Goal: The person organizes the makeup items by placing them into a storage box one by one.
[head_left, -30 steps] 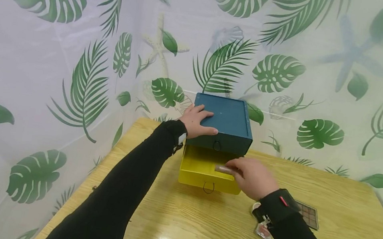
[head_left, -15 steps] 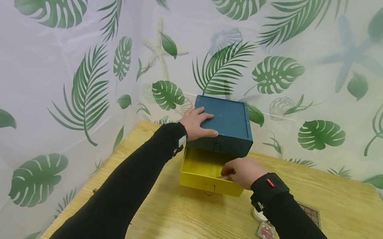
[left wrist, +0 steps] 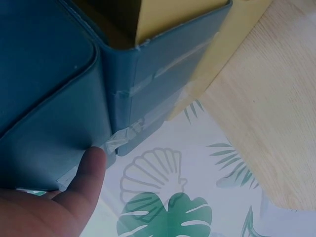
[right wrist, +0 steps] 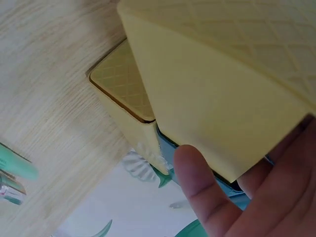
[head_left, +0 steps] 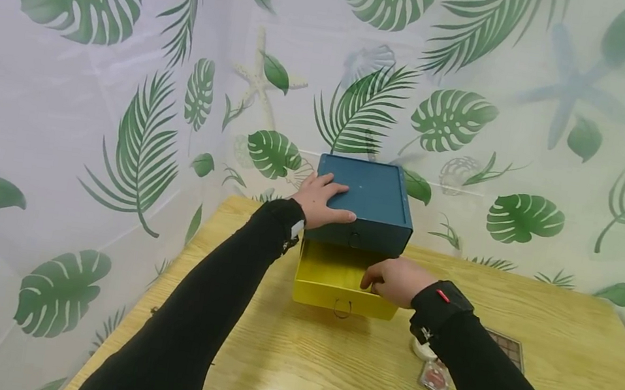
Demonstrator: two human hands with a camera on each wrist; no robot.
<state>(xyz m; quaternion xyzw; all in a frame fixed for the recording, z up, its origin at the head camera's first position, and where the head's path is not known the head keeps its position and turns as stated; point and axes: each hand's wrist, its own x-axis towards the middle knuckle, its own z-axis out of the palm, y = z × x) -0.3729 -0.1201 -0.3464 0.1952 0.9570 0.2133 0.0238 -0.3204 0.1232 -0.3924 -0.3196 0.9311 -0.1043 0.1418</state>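
Left hand (head_left: 320, 201) on box (head_left: 374, 193), right hand (head_left: 398, 281) at drawer (head_left: 320, 295), palette (head_left: 511, 350) rightmost

A wood-grain bench (head_left: 348, 371) catches a bright glare near its front edge. On it lie a small clear case (head_left: 434, 378) with pinkish contents, a partly hidden round white item (head_left: 423, 349) just behind it and, farther right, a brown gridded palette (head_left: 510, 351). The right wrist view shows a green tube (right wrist: 17, 162). Behind hangs a pale backdrop (head_left: 323, 25) printed with leaves, starfish and shells.
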